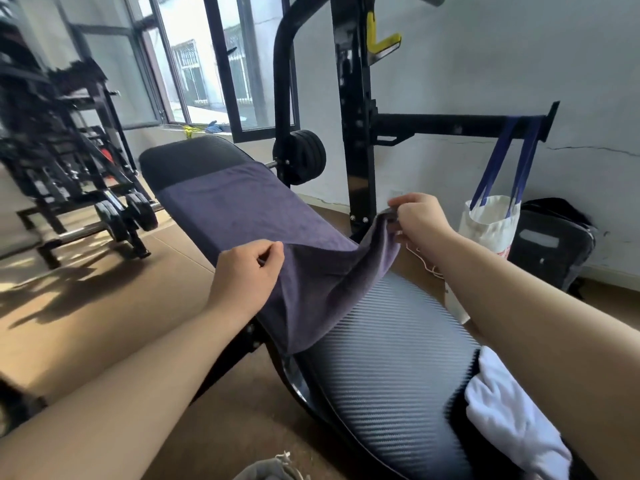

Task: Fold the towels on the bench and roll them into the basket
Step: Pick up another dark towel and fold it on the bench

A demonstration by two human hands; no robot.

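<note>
Head view, the only one. Purple towel (242,209) lies lengthwise on the padded bench (388,358), its far half flat and smooth on the pad and its near end lifted off it.

Left hand (246,271) – thumb and fingers pinched together on the near-left corner of the towel. Right hand (420,216) – fingers clamped on the near-right corner, held higher and out past the bench's right side. Cloth sags between the two grips.

Progress, as I judge it: early. This towel shows no fold yet; the raised near edge looks ready to be carried over the far half for a first fold. Folding, rolling and placing are all left to do.

At lower right a white cloth (509,417) rests against a dark ribbed edge (465,379), which may be the basket; I cannot tell, nor whether the cloth is rolled. A grey cloth (266,471) shows at the bottom edge, unfolded. A white bag (488,226) hangs by blue straps beyond the right hand.
</note>
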